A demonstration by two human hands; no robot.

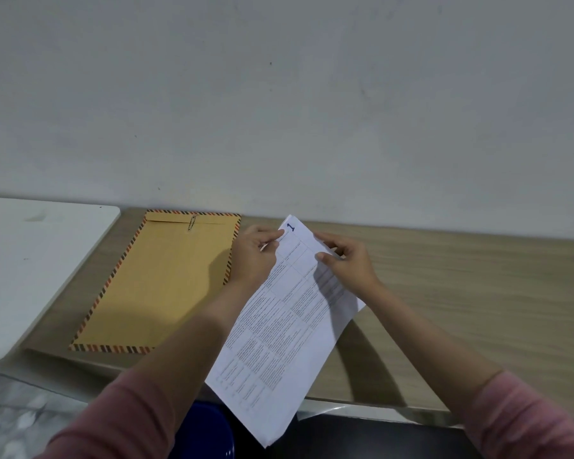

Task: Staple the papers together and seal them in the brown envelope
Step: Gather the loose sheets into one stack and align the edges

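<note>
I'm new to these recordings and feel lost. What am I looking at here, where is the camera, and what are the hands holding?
There is no machine: a person wears one camera on the head, looking down at their own arms. The left hand and right hand pinch the top of some printed papers, marked "1", tilted above a wooden table. A brown envelope with a striped border lies flat to the left, a paper clip on its flap. No stapler is in view.

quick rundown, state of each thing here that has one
papers: held up off the table, tilted, printed side up, page marked 1 on top
envelope: flat on the table, flap folded down, paper clip on the flap
left hand: pinches the papers' top edge
right hand: pinches the papers' top right edge
</note>
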